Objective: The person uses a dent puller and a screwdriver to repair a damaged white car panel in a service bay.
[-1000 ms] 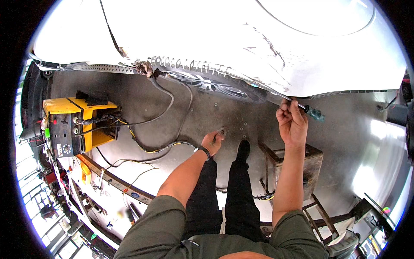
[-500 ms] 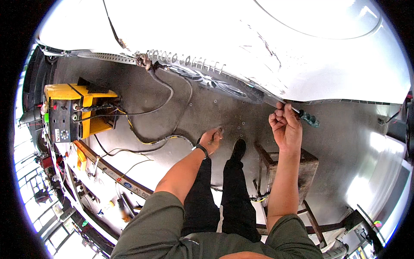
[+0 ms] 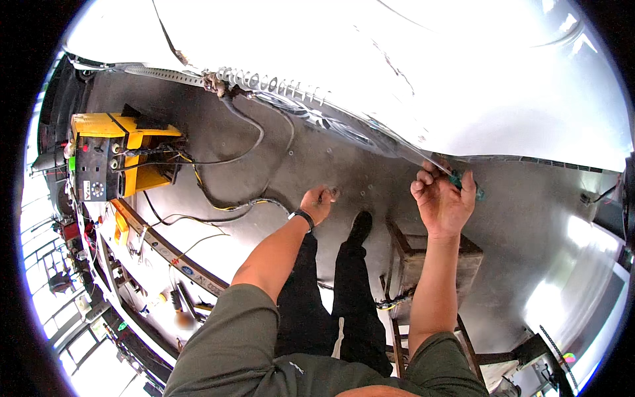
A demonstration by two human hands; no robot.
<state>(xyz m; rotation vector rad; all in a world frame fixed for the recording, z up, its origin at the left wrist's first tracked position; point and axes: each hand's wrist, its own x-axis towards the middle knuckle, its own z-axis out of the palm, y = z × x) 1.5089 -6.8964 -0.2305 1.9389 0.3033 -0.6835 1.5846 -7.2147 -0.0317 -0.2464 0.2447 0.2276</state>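
Note:
My right hand [image 3: 442, 202] is raised and closed around a green-handled tool [image 3: 467, 184], whose tip meets the lower edge of a big white curved panel [image 3: 370, 73] overhead. My left hand [image 3: 319, 202] hangs lower with the fingers curled, a dark band on the wrist; something small seems pinched in it, but I cannot make it out. Both forearms come up from my olive-green sleeves. My dark trousers and one black shoe [image 3: 360, 227] show between the arms.
A yellow and black machine [image 3: 114, 162] stands at the left, with black cables [image 3: 238, 142] running from it over the grey floor to the panel's edge. A wooden stool [image 3: 430, 264] sits under my right arm. A long bench with clutter [image 3: 152, 258] runs along the lower left.
The view has shifted a little. My right hand has stayed at the panel's edge with the tool, and my left hand has risen slightly and curled tighter.

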